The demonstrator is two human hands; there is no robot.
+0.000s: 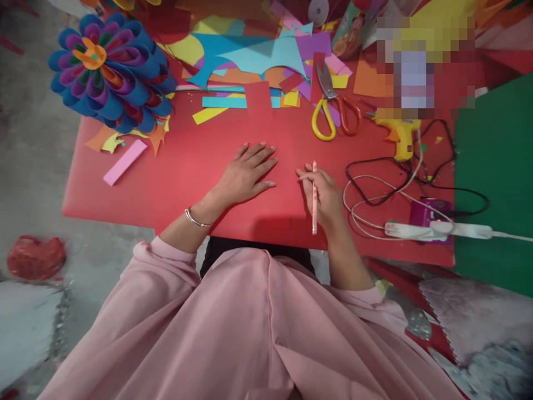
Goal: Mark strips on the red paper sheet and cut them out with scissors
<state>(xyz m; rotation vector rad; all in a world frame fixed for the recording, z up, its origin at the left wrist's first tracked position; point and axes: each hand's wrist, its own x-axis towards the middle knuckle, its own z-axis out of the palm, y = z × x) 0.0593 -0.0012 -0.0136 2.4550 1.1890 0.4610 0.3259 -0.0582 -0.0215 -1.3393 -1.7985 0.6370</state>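
Observation:
My left hand [250, 171] lies flat, fingers spread, on a large red sheet [187, 166] that covers the middle of the table. To its right, my right hand [322, 191] is closed around a pale pink patterned pencil [314, 205], which points away from me, over the sheet's right part. A narrow red strip [259, 100] lies beyond my left fingertips, across blue and yellow strips. Scissors [328, 100] with one yellow and one red handle rest beyond my right hand, blades partly apart.
A layered blue and purple flower-like craft [112, 72] stands at the back left, near a pink strip [125, 162]. Coloured scraps [250, 53] cover the far side. At right are a yellow glue gun [402, 136], tangled cables and a white power strip [437, 229].

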